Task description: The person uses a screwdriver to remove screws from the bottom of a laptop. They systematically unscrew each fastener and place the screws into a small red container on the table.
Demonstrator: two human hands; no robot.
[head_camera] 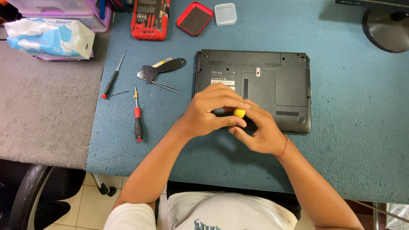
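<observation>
- Blue matting (349, 140) covers the desk I am looking down on from the head camera, with a grey surface (42, 110) off to one side.
- My left hand (211, 111) and right hand (260, 132) meet over the near edge of a black laptop (272, 85) lying bottom-up on the mat.
- Both hands close around a small tool with a yellow cap (239, 113); the cap shows between the fingers, and I think it is a screwdriver, though the shaft is hidden.
- Beyond the grip, away from my body, lie a red-handled screwdriver (138, 121), a thinner screwdriver (111, 79), a black pry tool (164, 68) and tweezers (167, 87).
- Farther past them sit a red bit case (149, 19), a red-rimmed tray (194, 18) and a clear box (225, 14).
</observation>
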